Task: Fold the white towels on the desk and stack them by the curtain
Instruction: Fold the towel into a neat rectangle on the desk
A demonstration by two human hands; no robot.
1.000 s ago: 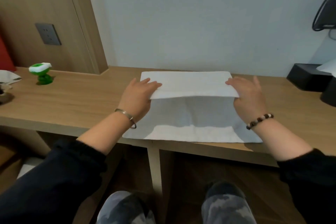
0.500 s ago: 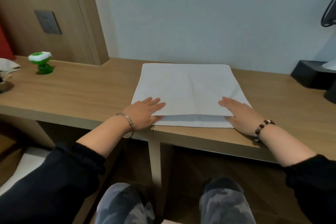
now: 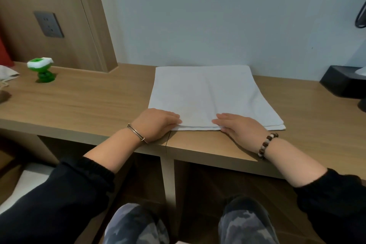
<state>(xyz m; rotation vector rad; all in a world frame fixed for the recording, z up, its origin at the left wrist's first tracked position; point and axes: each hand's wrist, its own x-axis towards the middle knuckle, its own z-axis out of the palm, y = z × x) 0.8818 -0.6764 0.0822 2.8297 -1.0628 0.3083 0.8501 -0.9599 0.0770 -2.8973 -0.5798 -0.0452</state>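
Note:
A white towel [image 3: 208, 93], folded in half, lies flat on the wooden desk [image 3: 89, 105] against the wall. My left hand [image 3: 156, 125] is at its near left corner, fingers curled onto the towel's front edge. My right hand [image 3: 239, 127] lies flat on the towel's near edge around the middle, fingers straight and pointing left, thumb at the edge. The two hands are a short gap apart.
A small green and white toy [image 3: 41, 69] stands at the desk's far left, with a crumpled white cloth [image 3: 8, 72] and a red strip [image 3: 4, 53] at the frame's left edge. A black box [image 3: 344, 81] sits at the right. My knees are under the desk.
The far half of the towel was drawn over the near half and laid flat. Since then my right hand slid left to the middle and my left hand's fingers curled at the corner.

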